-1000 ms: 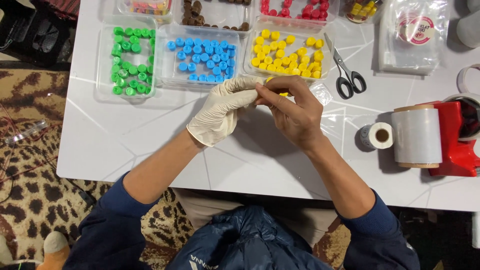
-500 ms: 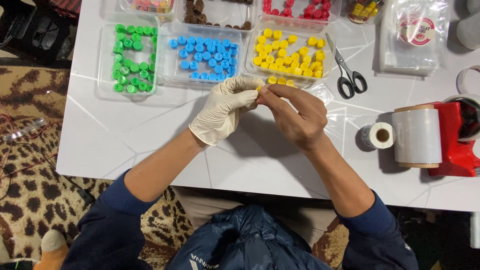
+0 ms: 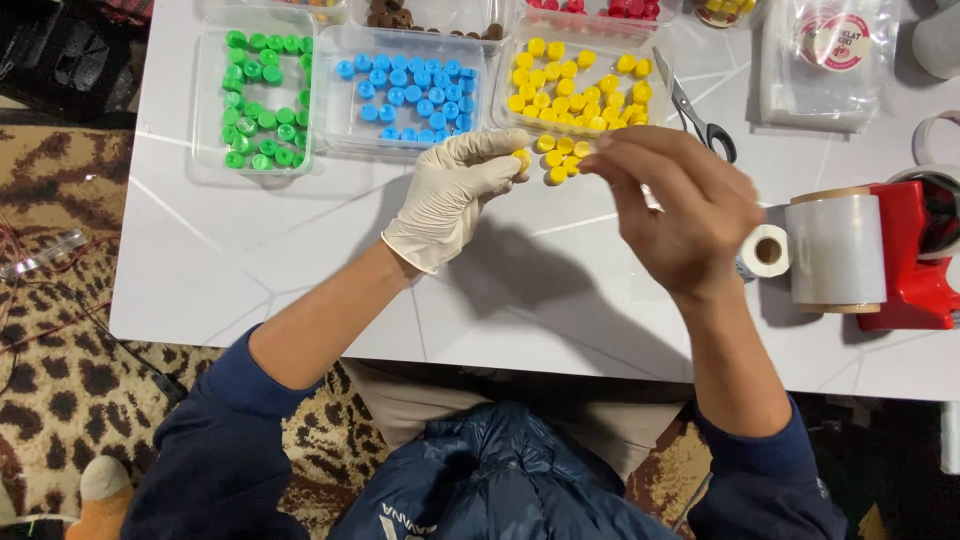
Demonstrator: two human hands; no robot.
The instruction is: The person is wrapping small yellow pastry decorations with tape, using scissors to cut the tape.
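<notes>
The left hand [image 3: 450, 195] wears a pale rubber glove and is narrowly curled, with the fingertips pinching a small yellow cap [image 3: 522, 158]; the cap stays just above the desk [image 3: 300, 250], close to the near edge of the yellow tray. The right hand [image 3: 690, 205] is bare and hangs a little to the right of it, apart from the left one. Its fingers are bent inward and seem to hold something thin and pale, but I cannot tell what it is, or whether the grip is really closed.

A small group of loose yellow caps [image 3: 563, 158] lies on the desk between the two hands, touching the front of the tray of yellow caps [image 3: 580, 85]. It seems these were taken out so that they are easy to pick one by one.

The caps are sorted by colour, each in its own clear tray: the green caps [image 3: 255, 95] on the left, the blue caps [image 3: 410, 95] in the middle (probably to keep the colours from mixing). The scissors [image 3: 695, 115] lie just beside the yellow tray, and a roll of clear film [image 3: 835, 250] sits in a red holder [image 3: 915, 255] on the right, near the right hand.
</notes>
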